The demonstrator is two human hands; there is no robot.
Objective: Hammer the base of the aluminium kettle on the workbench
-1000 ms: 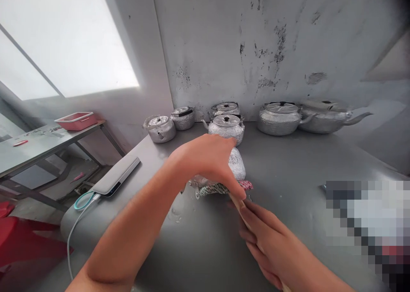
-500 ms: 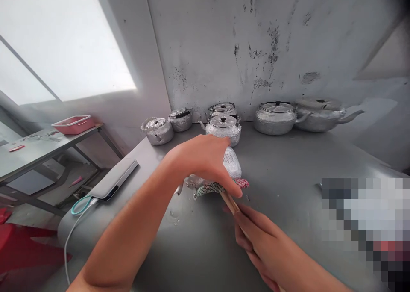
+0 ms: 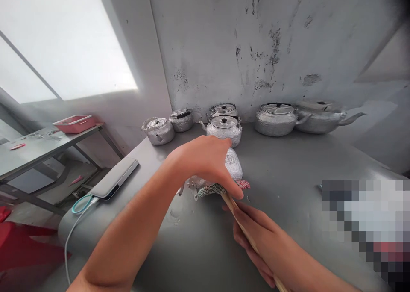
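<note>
A silver dented kettle (image 3: 233,164) lies tipped on the grey table, partly hidden under my left hand (image 3: 205,157). That hand is wrapped over it, thumb toward the right. Along the kettle's near side runs a handle wound with green, white and red cord (image 3: 209,190). My right hand (image 3: 256,232) is closed round a long wooden stick (image 3: 246,232), whose far end meets the corded handle beside my left thumb. Whether the stick's tip goes under the cord cannot be seen.
Several silver kettles (image 3: 276,120) stand along the wall at the back of the table (image 3: 288,163). A white power bank (image 3: 115,180) with a cable lies at the left edge. Further left are a pink basket (image 3: 75,124) and a red stool (image 3: 22,245).
The wooden stick shows more of its length below my right hand, whose fingers have shifted slightly. My left hand and the tipped kettle are nearly unmoved.
</note>
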